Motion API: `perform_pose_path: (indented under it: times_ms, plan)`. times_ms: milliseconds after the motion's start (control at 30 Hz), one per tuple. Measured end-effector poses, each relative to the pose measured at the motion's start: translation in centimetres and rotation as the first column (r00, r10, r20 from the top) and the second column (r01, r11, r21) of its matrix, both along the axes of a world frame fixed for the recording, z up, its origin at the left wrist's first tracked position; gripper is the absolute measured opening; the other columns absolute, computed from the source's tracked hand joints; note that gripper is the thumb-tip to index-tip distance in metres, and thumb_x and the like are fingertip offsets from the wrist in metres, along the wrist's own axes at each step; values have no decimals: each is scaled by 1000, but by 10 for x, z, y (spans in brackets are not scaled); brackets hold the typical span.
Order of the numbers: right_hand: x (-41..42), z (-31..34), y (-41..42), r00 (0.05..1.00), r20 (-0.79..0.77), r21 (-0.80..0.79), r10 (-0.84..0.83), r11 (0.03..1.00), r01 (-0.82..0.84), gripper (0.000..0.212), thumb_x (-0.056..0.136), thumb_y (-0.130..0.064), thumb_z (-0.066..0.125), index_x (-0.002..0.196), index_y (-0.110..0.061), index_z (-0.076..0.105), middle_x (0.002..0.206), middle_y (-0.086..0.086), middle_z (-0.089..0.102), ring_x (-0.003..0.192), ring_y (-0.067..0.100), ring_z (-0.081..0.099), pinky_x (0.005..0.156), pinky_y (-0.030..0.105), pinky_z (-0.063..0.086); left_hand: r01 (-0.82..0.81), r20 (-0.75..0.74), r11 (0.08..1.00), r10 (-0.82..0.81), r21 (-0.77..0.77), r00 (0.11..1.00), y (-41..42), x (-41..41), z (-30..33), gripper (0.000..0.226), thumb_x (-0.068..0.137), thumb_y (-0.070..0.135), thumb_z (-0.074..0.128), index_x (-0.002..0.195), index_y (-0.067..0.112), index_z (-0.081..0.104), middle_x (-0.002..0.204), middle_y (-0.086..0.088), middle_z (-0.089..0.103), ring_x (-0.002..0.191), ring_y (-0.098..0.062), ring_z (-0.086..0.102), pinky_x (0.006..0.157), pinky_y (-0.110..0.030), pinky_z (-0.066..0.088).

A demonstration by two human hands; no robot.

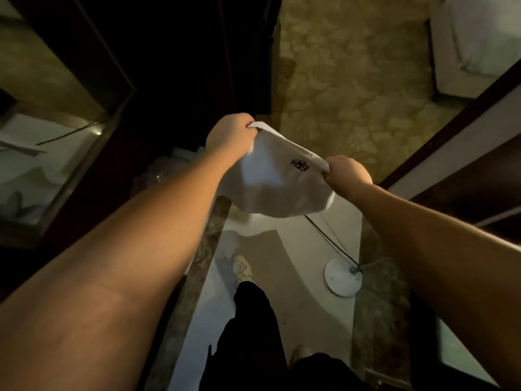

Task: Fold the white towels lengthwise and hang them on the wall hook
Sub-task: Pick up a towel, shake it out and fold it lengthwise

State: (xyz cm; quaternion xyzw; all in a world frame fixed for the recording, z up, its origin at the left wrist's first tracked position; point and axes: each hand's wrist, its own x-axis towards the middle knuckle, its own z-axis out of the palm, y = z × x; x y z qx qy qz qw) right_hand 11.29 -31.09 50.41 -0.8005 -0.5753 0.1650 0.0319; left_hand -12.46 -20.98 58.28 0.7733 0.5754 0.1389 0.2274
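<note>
A white towel [277,182] with a small dark embroidered mark hangs stretched between both hands at arm's length, above the floor. My left hand [229,135] grips its upper left corner with curled fingers. My right hand [348,172] pinches the upper right corner. The towel's lower part sags in a rounded fold below the hands. No wall hook shows in this view.
Below are a pale tiled floor strip [298,249] with marble borders, a round white disc [342,277] with a black cable, and my dark trousers and shoes. Patterned carpet [352,80] lies ahead. A dark wooden cabinet [174,52] stands left, a door frame [451,114] right.
</note>
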Motion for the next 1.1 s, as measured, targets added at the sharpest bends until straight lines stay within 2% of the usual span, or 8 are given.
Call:
perform_pose_path:
  times_ms: [167,300,367,433,667,833,967,1100]
  plan:
    - [-34,36,-84,999,-31,138,9,990,-4,23,94,-13,49,94,-12,72,91,13,68,84,37,67,64,34,43,-141,58,990,139,23,989,-103,-42,51,30,100,32,48,94,8,65,93,-12,66,85,-30,62,71,-42,49]
    - [-64,80,-138,996,-86,210,-3,978,21,26,95,-15,50,102,-14,74,104,15,67,97,38,64,70,36,45,-215,104,976,210,33,972,-174,-88,101,31,99,32,50,74,14,54,73,-4,54,75,-29,56,57,-34,33]
    - [-76,98,-162,997,-80,218,-12,976,29,26,95,-16,50,106,-15,74,108,16,65,100,40,63,74,37,47,-238,91,970,234,40,968,-204,-116,123,28,98,30,49,78,12,56,72,-5,55,71,-29,56,55,-33,33]
    - [-92,112,-187,998,-60,222,-37,974,49,26,95,-17,50,109,-14,72,109,16,64,98,40,63,76,40,49,-247,74,968,243,49,967,-233,-146,141,26,96,28,49,86,8,61,78,-9,59,71,-28,57,59,-36,39]
    - [-175,135,-273,996,-54,289,-68,954,81,15,96,-14,38,99,-17,52,93,13,65,85,37,62,71,40,46,-298,45,952,295,76,954,-344,-253,160,21,94,25,48,79,13,57,75,-5,54,67,-23,51,58,-34,36]
    - [-230,156,-338,999,-48,371,-17,928,34,17,94,-13,41,98,-20,57,95,11,66,79,33,58,66,36,41,-324,-38,937,331,129,943,-427,-337,174,15,92,22,48,88,22,63,84,1,59,77,-17,57,60,-32,45]
    - [-264,202,-371,992,-127,424,2,904,52,27,97,-15,41,108,-19,65,101,13,68,83,34,59,66,34,38,-327,-111,921,355,210,928,-485,-397,200,20,95,41,58,85,24,61,81,3,59,73,-15,58,58,-34,49]
    - [-300,250,-392,986,-121,458,112,888,-45,31,101,-14,41,119,-16,66,108,16,69,86,34,59,65,33,35,-411,41,897,410,161,911,-534,-446,230,18,96,41,61,88,24,61,86,4,59,75,-13,57,56,-27,40]
